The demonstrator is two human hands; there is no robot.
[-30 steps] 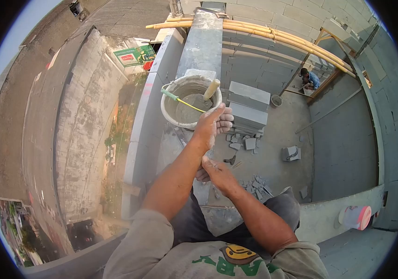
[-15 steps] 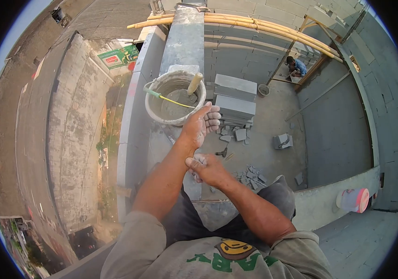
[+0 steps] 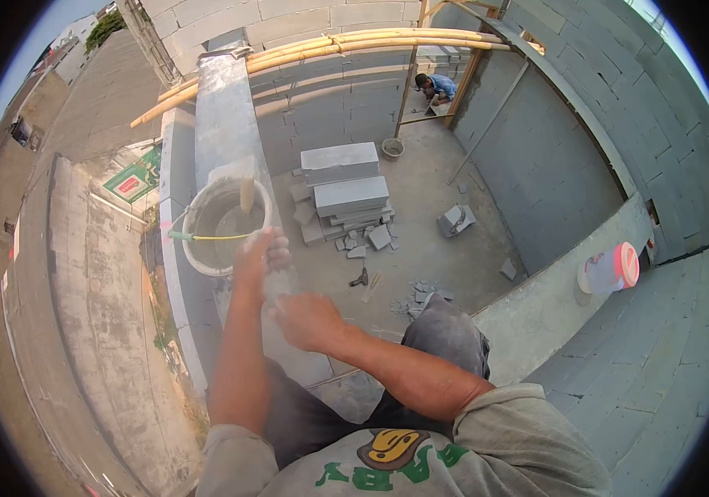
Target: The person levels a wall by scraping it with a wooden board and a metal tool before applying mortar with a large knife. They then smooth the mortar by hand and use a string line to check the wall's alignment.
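Observation:
My left hand (image 3: 261, 255) is beside the right rim of a mortar bucket (image 3: 203, 263), its dusty fingers loosely bent and apart, with no object seen in them. Below and right of it, my right hand (image 3: 309, 321) is near my left wrist; its fingertips are smeared by motion, so their grip is unclear. The bucket stands on the wall ledge with grey mix inside. A tool's pale handle (image 3: 247, 195) sticks up from it, and a yellow bail with a green grip (image 3: 180, 236) crosses its top.
Bamboo poles (image 3: 354, 41) span the far end of the plank (image 3: 223, 108). Below are stacked blocks (image 3: 350, 195), rubble and a dark tool (image 3: 359, 277). A person (image 3: 439, 86) crouches by the far opening. A pink-lidded container (image 3: 607, 269) stands on the right ledge.
The view has turned, shifting the bucket and both hands leftward in the picture. My right hand has come off my left wrist, which it was holding before.

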